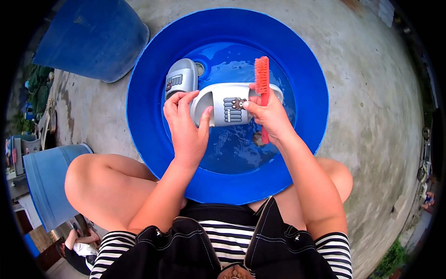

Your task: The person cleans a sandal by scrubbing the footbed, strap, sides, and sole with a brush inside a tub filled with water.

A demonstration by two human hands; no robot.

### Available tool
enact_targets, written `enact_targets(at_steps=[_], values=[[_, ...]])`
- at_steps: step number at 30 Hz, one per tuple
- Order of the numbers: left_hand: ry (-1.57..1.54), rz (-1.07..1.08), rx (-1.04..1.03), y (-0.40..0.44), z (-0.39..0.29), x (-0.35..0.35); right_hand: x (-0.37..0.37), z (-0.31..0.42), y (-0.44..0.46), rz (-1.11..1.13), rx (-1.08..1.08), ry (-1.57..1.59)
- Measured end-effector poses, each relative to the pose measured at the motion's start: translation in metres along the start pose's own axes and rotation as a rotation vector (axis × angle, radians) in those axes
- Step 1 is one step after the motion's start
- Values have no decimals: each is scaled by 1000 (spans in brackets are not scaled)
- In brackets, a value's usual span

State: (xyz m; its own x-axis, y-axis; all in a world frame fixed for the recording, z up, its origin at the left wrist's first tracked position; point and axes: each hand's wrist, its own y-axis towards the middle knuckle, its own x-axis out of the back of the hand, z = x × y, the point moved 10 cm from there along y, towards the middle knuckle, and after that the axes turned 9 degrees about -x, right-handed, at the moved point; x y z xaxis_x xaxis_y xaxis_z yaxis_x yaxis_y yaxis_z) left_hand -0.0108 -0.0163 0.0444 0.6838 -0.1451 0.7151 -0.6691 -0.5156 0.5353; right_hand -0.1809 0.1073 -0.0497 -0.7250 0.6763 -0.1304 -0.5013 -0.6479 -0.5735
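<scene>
A light grey slipper [218, 95] with a bear picture on its strap is held level above the water in a blue tub [223, 188]. My left hand [188, 130] grips its left end, thumb on the inner side and fingers around the outside. My right hand [273, 118] is closed around a red scrub brush [261, 76], its bristles pointing up. The thumb of that hand also presses on the slipper's strap, and part of the slipper's right end is hidden behind the brush and hand. A second grey slipper [187, 72] leans at the tub's left inner side.
Shallow water [227, 153] covers the tub's bottom. Between my bent knees, the tub stands on a concrete floor [367, 116]. A large blue barrel [93, 37] stands at upper left, and a lighter blue bucket [55, 176] beside my left knee. Another person [81, 244] is at lower left.
</scene>
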Motion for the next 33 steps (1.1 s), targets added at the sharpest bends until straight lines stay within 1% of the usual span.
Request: enact_targets(at_steps=[1,3,4,8,10,11,13,14,15,17,18,19,21,23,24,25,27,28,29,31,32,33], values=[[-180,44,1,1,-3,-7,2,2,1,-32,3,-32],[-605,195,467,-20,23,-42,-5,4,-1,-46,26,-1],[-674,200,496,-29,30,-55,-4,6,-3,-61,48,30],[-684,166,490,-34,37,-65,-6,4,-2,-7,52,10],[-872,255,695,-39,38,-76,-12,12,-8,10,99,-45],[-870,255,697,-38,38,-76,-11,14,-7,12,97,-44],[-1430,267,1018,-59,24,-97,-31,6,-9,211,37,-76],[-1443,253,1017,-63,21,-98,-35,1,-7,226,97,-148],[-1443,251,1015,-69,24,-101,-36,-3,-4,228,99,-149],[-1398,150,1012,-76,38,-104,-29,-12,5,164,49,-159],[-1294,119,990,-74,44,-100,-18,-8,7,30,102,-327],[-1294,116,989,-74,47,-100,-13,-8,11,32,103,-328],[-1057,113,905,-69,63,-90,30,6,15,-382,149,-764],[-1028,66,868,-66,68,-86,52,9,15,-598,91,-1078],[-986,93,870,-71,73,-89,59,-2,22,-522,-53,-1257],[-944,121,872,-75,77,-92,65,-7,27,-523,-52,-1257],[-913,139,855,-79,79,-95,58,-54,41,-194,-323,-1543],[-882,159,840,-81,79,-96,42,-52,38,-151,-205,-1511],[-881,159,841,-83,80,-97,36,-57,32,-149,-206,-1511],[-846,115,768,-78,79,-94,-9,-10,4,-186,173,-1251],[-845,111,775,-80,79,-94,-17,-6,-4,-179,172,-1255],[-876,84,773,-79,78,-94,-31,6,-14,-145,300,-1170]])
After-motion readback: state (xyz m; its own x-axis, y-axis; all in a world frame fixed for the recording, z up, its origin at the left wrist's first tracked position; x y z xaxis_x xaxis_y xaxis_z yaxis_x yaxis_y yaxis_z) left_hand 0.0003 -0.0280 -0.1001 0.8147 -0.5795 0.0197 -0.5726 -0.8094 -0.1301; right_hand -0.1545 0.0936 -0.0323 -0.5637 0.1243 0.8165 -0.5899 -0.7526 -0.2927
